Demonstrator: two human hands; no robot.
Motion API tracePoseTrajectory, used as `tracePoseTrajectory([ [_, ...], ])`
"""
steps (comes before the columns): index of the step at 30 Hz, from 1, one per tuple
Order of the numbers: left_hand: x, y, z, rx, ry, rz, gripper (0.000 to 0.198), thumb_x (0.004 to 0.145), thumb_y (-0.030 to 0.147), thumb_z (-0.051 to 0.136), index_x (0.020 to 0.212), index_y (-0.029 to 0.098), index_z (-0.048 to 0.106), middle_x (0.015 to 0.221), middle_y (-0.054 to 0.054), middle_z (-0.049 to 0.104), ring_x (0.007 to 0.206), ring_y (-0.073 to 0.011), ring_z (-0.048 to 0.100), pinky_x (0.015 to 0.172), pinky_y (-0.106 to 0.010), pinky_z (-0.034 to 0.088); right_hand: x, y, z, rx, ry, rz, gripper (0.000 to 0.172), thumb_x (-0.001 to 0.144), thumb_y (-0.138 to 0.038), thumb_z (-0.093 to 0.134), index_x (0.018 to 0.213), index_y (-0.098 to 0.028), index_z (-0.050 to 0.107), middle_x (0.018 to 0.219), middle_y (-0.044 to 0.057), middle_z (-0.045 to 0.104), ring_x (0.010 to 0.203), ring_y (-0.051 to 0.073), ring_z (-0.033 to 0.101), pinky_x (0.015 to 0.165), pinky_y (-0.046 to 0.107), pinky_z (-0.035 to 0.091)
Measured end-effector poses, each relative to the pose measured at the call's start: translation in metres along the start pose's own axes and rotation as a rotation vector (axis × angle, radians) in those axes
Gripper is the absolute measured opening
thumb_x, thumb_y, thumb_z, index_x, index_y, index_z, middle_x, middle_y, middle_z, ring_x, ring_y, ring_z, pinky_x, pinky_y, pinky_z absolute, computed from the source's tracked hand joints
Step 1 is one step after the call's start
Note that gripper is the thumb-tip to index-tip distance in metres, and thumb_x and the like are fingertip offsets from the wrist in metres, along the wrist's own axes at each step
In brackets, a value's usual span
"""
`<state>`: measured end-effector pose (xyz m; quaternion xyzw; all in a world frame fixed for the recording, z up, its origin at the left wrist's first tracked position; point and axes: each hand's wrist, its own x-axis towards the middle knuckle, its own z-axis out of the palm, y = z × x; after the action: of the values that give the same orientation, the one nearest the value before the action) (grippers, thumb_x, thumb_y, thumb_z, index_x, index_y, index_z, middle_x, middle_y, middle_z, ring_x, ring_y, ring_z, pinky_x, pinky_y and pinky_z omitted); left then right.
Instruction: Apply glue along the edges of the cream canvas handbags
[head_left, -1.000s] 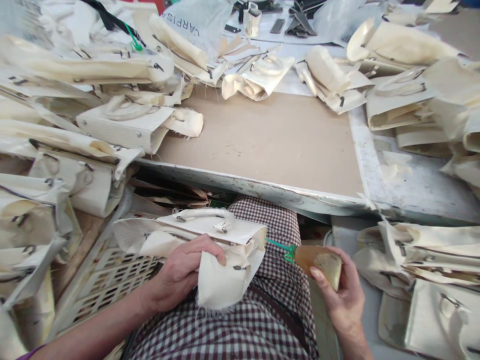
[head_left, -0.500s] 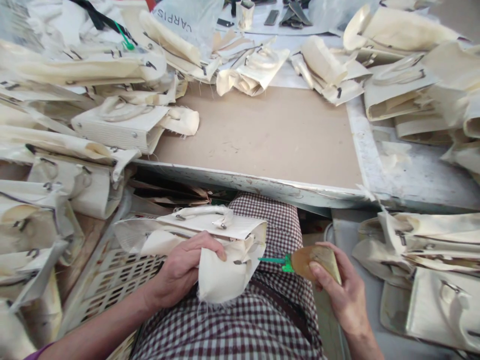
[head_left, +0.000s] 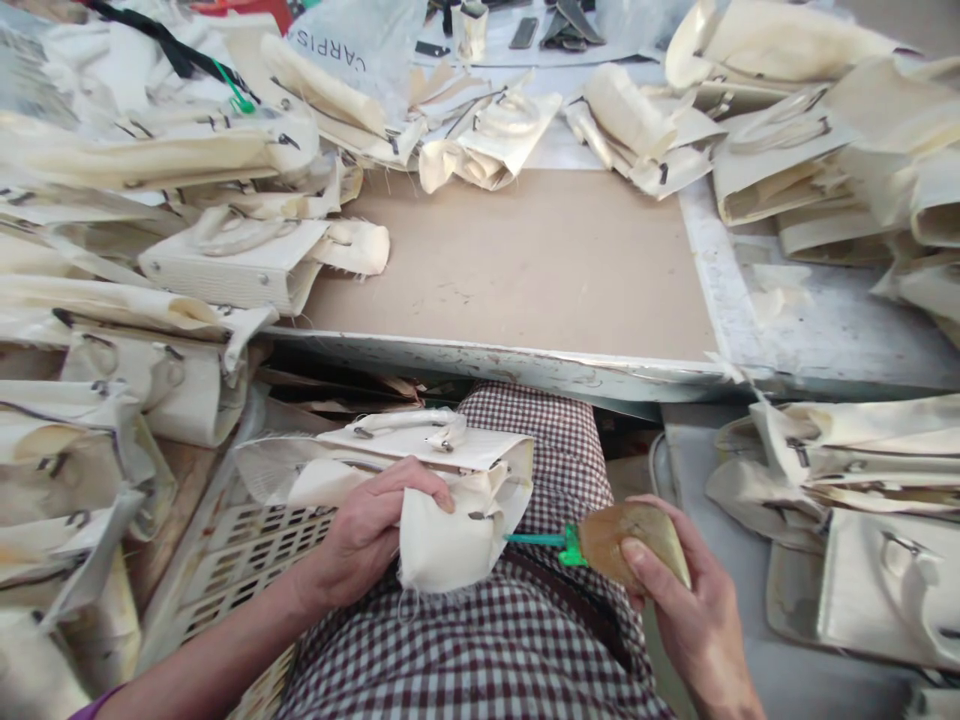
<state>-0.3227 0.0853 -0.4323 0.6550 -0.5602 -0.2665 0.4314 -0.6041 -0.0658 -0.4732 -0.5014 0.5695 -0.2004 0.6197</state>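
A cream bag (head_left: 442,440) with a handle rests on the lap, on a checked cloth. My left hand (head_left: 375,525) pinches the bag's side flap (head_left: 450,545), thumb on top, fingers partly hidden beneath. The flap hangs towards me, with frayed threads at its lower edge. My right hand (head_left: 686,580) is closed round a yellowish-brown bottle (head_left: 634,545) with a green cap and a thin green nozzle (head_left: 536,540). The nozzle points left, its tip at the right edge of the flap; whether it touches is unclear.
A table with a brown board (head_left: 525,270) lies ahead. Cream bags (head_left: 232,250) are piled on the left and at the back; more bags (head_left: 892,580) lie at the right. A plastic crate (head_left: 225,560) stands at the lower left, beside my left forearm.
The bottle's nozzle has shifted slightly left and down, closer to the flap. My left hand still holds the flap, which has tilted a little. The whole view has shifted slightly.
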Motion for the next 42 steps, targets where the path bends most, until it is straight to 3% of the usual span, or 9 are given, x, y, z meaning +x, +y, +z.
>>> tracePoseTrajectory([
  [8,0.0,-0.001,0.002,0.026,0.002,0.037,0.017,0.101,0.026,0.055,0.094,0.018,0.069,0.088,-0.004,0.069,0.079,-0.0125,0.063,0.069,-0.019,0.049,-0.017,-0.013,0.009,0.042,0.057,0.063,0.064,0.067,-0.058,0.082,0.114,-0.019,0.065,0.081,0.002,0.067,0.052,0.014,0.052,0.038,0.021,0.045],
  [13,0.001,-0.002,0.002,0.021,-0.011,0.048,0.013,0.1,0.021,0.057,0.096,0.017,0.068,0.09,-0.003,0.068,0.081,-0.0119,0.063,0.07,-0.018,0.049,-0.004,-0.001,0.002,-0.05,0.041,0.005,0.062,0.069,-0.06,0.08,0.112,-0.018,0.067,0.086,0.005,0.071,0.06,0.018,0.06,0.045,0.024,0.051],
  [16,0.0,-0.004,0.003,0.019,-0.032,0.042,0.011,0.099,0.015,0.058,0.098,0.018,0.068,0.091,-0.003,0.068,0.083,-0.012,0.062,0.071,-0.019,0.048,0.009,0.004,-0.003,-0.165,0.108,-0.06,0.064,0.064,-0.062,0.081,0.108,-0.017,0.069,0.092,0.009,0.074,0.074,0.025,0.067,0.055,0.027,0.058],
  [20,-0.002,-0.005,0.002,0.002,-0.026,0.017,0.013,0.098,0.011,0.058,0.099,0.018,0.068,0.093,-0.004,0.068,0.084,-0.0128,0.062,0.07,-0.02,0.047,0.016,0.011,-0.007,-0.183,0.184,-0.072,0.063,0.065,-0.063,0.081,0.108,-0.018,0.069,0.09,0.008,0.073,0.075,0.025,0.067,0.062,0.03,0.059],
  [27,0.001,-0.005,0.002,-0.005,-0.036,0.018,0.012,0.1,0.017,0.056,0.098,0.018,0.068,0.093,-0.002,0.067,0.084,-0.0118,0.062,0.073,-0.019,0.047,-0.002,0.007,0.003,0.044,0.06,0.035,0.064,0.069,-0.06,0.08,0.117,-0.021,0.065,0.089,0.005,0.069,0.06,0.019,0.057,0.041,0.025,0.048],
  [33,0.0,-0.005,0.002,0.001,-0.041,0.004,0.012,0.1,0.016,0.056,0.099,0.019,0.068,0.092,-0.002,0.067,0.084,-0.012,0.062,0.074,-0.02,0.048,0.011,0.013,-0.002,-0.132,0.076,-0.071,0.064,0.065,-0.061,0.082,0.108,-0.016,0.069,0.09,0.009,0.073,0.066,0.024,0.064,0.045,0.027,0.054],
  [39,0.002,-0.003,0.002,0.012,-0.041,0.029,0.011,0.1,0.019,0.056,0.098,0.02,0.068,0.093,-0.002,0.068,0.084,-0.0126,0.062,0.074,-0.02,0.048,0.012,0.02,-0.004,-0.109,0.034,-0.1,0.06,0.07,-0.059,0.079,0.113,-0.018,0.067,0.094,0.008,0.074,0.071,0.025,0.067,0.049,0.027,0.056],
  [42,0.004,-0.003,0.002,0.026,-0.046,0.018,0.012,0.1,0.021,0.056,0.099,0.02,0.068,0.091,-0.002,0.068,0.082,-0.0125,0.062,0.073,-0.02,0.048,0.016,0.018,-0.002,-0.165,0.073,-0.104,0.061,0.069,-0.06,0.079,0.11,-0.017,0.068,0.095,0.01,0.074,0.073,0.025,0.067,0.051,0.028,0.057],
])
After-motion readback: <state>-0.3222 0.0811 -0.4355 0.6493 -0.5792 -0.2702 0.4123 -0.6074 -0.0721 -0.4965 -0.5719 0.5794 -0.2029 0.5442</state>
